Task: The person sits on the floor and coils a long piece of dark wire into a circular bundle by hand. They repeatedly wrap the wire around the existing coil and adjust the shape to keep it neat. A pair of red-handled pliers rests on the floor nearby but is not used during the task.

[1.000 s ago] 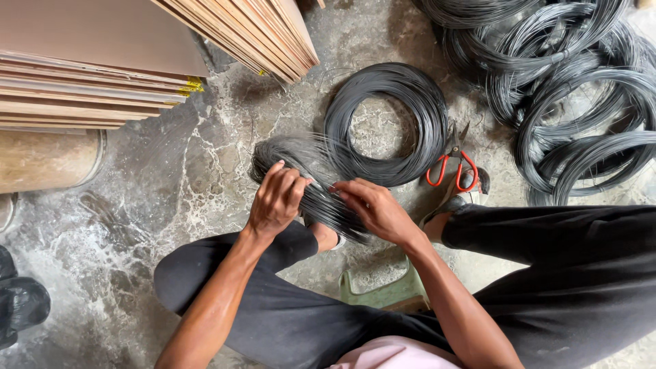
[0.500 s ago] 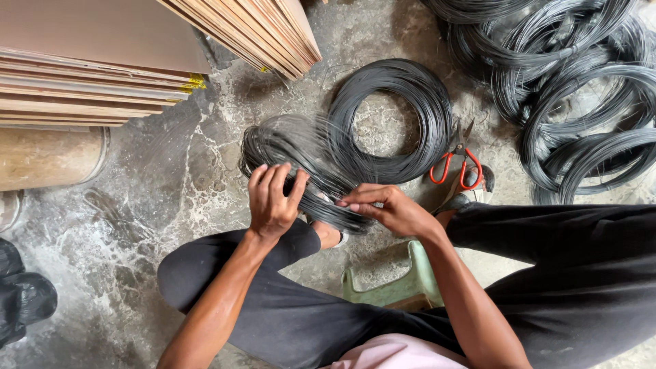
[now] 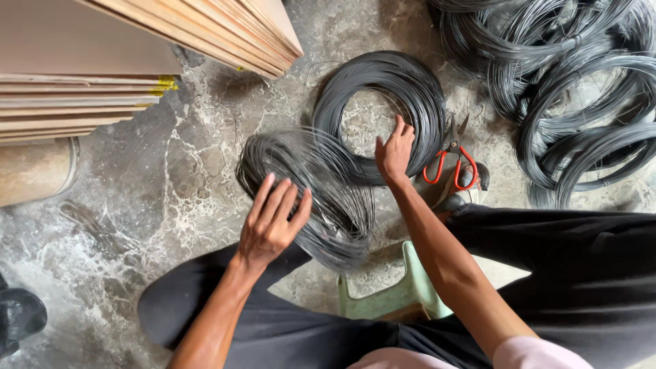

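Note:
A small coil of thin dark wire (image 3: 311, 188) lies across my left knee, blurred from movement. My left hand (image 3: 273, 222) rests on its near side, fingers spread and pressing on the strands. Farther off, a larger dark wire coil (image 3: 417, 96) lies flat on the stone floor. My right hand (image 3: 395, 152) has reached out to this coil's near rim, fingers curled against the wire. Red-handled scissors (image 3: 451, 160) lie just right of that hand.
Stacked wooden boards (image 3: 102, 68) fill the upper left. A heap of large wire coils (image 3: 574, 89) covers the upper right. A green plastic stool (image 3: 393, 294) shows between my legs in dark trousers. A dark shoe (image 3: 20, 314) sits at the lower left.
My right hand left the small coil and moved up and right to the larger coil on the floor. My left hand stayed on the small coil, which shifted and spread wider.

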